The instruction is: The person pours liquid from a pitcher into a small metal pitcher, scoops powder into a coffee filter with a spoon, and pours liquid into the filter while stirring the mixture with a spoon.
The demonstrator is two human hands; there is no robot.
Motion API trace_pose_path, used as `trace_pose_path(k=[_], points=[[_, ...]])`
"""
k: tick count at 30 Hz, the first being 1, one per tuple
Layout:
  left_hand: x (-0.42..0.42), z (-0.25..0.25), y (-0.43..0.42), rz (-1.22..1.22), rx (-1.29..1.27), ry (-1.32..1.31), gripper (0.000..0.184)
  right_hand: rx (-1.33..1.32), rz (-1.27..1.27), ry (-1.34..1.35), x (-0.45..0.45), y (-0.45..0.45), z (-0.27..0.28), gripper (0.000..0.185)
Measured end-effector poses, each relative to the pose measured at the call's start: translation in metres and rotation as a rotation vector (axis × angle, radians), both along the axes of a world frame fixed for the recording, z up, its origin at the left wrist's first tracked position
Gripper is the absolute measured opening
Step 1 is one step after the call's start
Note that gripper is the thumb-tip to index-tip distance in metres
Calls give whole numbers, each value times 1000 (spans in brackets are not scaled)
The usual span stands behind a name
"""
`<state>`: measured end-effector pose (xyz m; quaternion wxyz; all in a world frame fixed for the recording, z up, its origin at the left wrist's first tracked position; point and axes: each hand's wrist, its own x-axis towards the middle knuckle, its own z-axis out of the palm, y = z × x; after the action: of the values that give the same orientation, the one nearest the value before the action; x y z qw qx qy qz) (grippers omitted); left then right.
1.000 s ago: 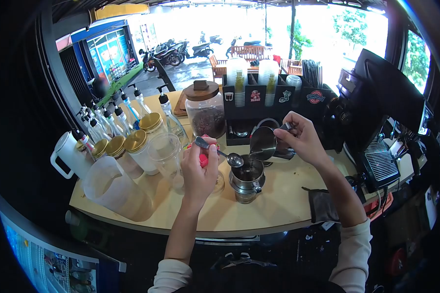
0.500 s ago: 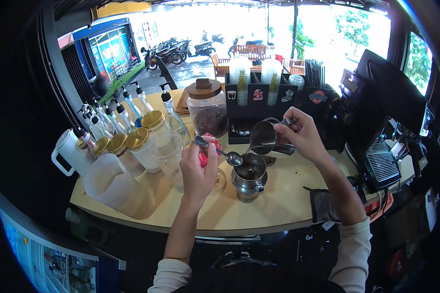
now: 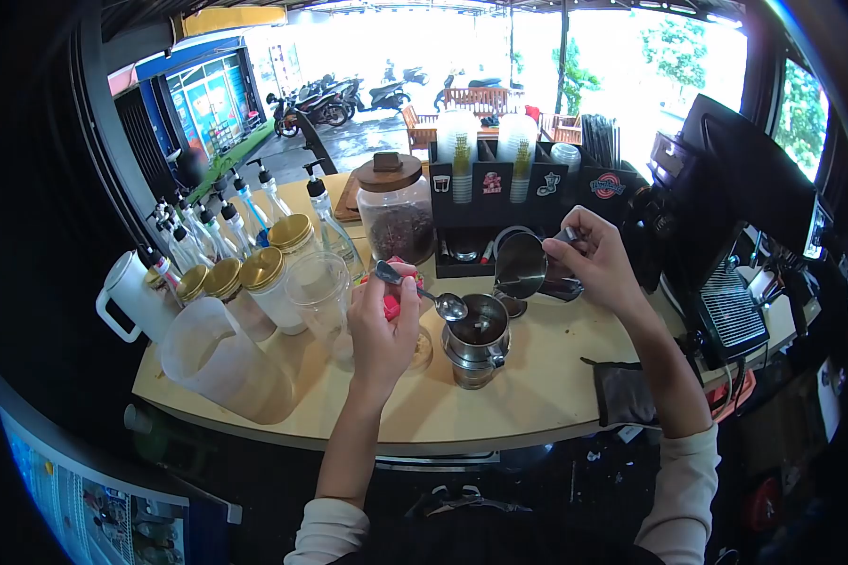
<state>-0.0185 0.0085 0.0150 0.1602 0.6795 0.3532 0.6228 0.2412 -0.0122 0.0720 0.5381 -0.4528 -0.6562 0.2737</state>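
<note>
The left hand (image 3: 383, 325) is pinching the handle of a small silver metal spoon (image 3: 450, 307) between its fingers, and the spoon's rounded bowl is hanging at the left edge of a round, silver metal drip filter (image 3: 481, 325); whether spoon and rim are touching, one cannot tell. The filter is holding dark liquid and is sitting upright on a small clear glass (image 3: 473, 378), which is standing near the front of the pale wooden counter (image 3: 537, 410).

The right hand (image 3: 589, 259) is gripping a silver metal pitcher (image 3: 521, 266) at its handle side, its fingers closing together there. The pitcher is tilting, with its mouth facing left, above and just behind the filter; whether liquid is leaving it is hard to tell.

A bright pink-red item (image 3: 392, 306) is showing partly behind the left hand. A tall clear plastic cup (image 3: 316, 287) is standing just left of that hand, and a dark grey cloth (image 3: 624, 395) is lying near the counter's front edge, right of the glass.
</note>
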Motion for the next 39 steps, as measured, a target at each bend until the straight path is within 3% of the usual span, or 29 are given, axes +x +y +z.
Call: trace_pose_path(k=[9, 15, 20, 27, 39], points=[[1, -3, -2, -3, 27, 59, 11, 52, 6, -11, 5, -6, -1, 23], [5, -3, -4, 31, 147, 141, 11, -4, 19, 181, 18, -10, -16, 21], [5, -1, -8, 33, 190, 204, 11, -40, -12, 438, 32, -17, -55, 18], [6, -5, -9, 27, 305, 241, 11, -167, -130, 642, 56, -9, -155, 20], [10, -15, -12, 23, 318, 228, 9, -186, -52, 896, 53, -13, -219, 17]])
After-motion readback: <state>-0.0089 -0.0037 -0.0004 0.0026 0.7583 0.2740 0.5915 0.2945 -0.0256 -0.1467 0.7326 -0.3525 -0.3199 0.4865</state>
